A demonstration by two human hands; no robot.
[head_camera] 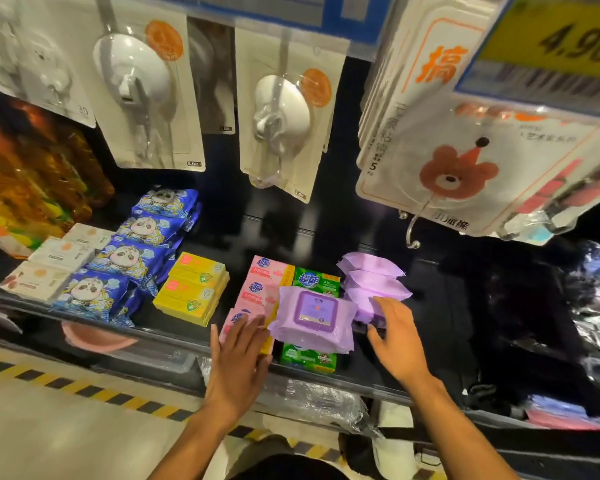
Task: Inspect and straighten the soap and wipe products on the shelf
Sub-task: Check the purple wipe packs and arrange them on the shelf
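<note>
The shelf (291, 230) is dim, darkest far back and right. Glare hits the hanging blister packs (146, 95). The near price tag (568, 36) blurs, and the edges bow.

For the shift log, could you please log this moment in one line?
left hand: flat on pink soap box | right hand: touching purple wipe packs | lidded wipe pack: atop green soap boxes

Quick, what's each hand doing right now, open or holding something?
Left hand: open, fingers flat on the pink soap pack.
Right hand: open, fingertips at the purple wipes stack, gripping nothing.
</note>
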